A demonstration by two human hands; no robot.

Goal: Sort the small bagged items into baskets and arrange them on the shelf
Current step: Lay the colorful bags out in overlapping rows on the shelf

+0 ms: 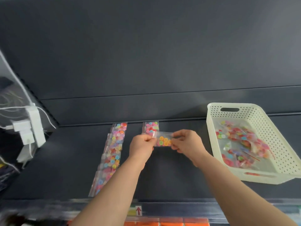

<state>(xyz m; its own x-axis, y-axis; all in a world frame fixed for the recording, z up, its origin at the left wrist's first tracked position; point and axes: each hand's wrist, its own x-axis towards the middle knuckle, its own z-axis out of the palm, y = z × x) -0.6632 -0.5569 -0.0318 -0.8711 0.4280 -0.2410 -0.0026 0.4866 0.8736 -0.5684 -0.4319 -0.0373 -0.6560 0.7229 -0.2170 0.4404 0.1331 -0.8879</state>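
Two hands meet over the middle of the dark shelf (pixel 171 180), both on one clear bag (pixel 163 141) of orange and yellow buttons. The left hand (pixel 142 145) pinches the bag's left edge with curled fingers. The right hand (pixel 187 141) pinches its right edge the same way. Fingertips cover both ends of the bag, so only its middle shows. Cannot tell if it touches the shelf or is lifted off it.

Just behind it by the back wall lies a short stack of bags (pixel 151 127). Its near end is hidden by the held bag and the left hand, so the count is unclear. Left of the left hand, a long row of bags (pixel 112 154) runs front to back, overlapping. Its near end is blurred, partly behind the left forearm.

The cream basket (pixel 260 115), perforated, sits well to the right on the shelf, its far right corner cut off by the frame. A loose pile of bags (pixel 241 144) lies inside, smeared and hard to tell apart. Something red shows through the near handle slot, unreadable.

On the far left are white plugs (pixel 29 129) with cables, heavily blurred. A label with a red arrow (pixel 138 210) is on the shelf's front edge. Orange packs (pixel 171 223) are cut off at the bottom.
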